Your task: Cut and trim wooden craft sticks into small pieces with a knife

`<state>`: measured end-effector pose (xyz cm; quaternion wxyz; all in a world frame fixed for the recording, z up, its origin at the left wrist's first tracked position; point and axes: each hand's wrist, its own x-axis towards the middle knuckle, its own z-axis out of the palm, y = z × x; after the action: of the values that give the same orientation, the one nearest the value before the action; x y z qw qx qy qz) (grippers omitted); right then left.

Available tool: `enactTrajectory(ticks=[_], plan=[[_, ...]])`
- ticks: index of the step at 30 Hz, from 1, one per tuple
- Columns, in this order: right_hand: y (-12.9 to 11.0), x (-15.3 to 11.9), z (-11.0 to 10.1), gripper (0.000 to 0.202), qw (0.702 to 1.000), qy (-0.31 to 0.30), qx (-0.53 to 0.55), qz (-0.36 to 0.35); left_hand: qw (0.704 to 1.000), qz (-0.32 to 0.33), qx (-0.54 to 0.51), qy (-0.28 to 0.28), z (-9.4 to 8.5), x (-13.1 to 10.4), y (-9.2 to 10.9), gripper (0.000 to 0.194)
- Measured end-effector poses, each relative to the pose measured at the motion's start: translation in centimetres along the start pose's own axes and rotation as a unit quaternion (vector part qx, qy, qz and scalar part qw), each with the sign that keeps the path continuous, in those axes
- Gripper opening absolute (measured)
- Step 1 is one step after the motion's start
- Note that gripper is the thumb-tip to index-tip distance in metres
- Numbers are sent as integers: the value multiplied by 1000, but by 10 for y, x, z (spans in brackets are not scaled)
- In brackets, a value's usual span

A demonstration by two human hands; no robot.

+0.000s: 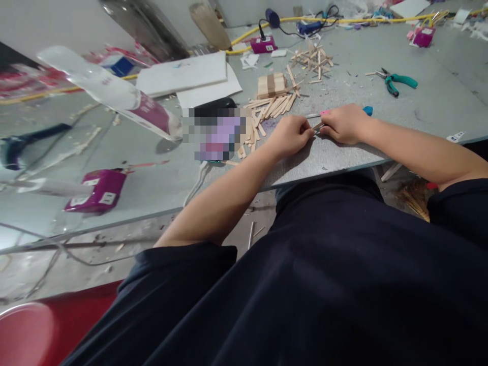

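Both arms (224, 195) are angling over the table (450, 101) — left hand (292, 136) and right hand (343, 124) are pinching a wooden stick (317, 125) between them, the latter hiding whether a pink bit (325, 112) and blue bit (368, 111) are joining.

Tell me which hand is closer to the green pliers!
Right. The right hand is left of the pliers, on the near side; the left hand is farther left, by the loose wooden sticks.

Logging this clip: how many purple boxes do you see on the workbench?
3: one purple box at lower left, a second beyond the bundled sticks, a third at upper right. Others may be hidden.
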<state>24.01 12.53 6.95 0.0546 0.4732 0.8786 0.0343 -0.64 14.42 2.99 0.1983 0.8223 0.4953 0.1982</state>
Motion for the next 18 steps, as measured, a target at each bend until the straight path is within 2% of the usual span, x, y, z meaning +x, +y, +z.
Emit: enactTrajectory(ticks=[7,18], plan=[[1,0,0,57,1000,6,-23,14,998,-2,-55,2,-7,0,-2,2],[6,1,1,58,1000,11,20,15,998,18,-60,-14,-12,4,-10,6]])
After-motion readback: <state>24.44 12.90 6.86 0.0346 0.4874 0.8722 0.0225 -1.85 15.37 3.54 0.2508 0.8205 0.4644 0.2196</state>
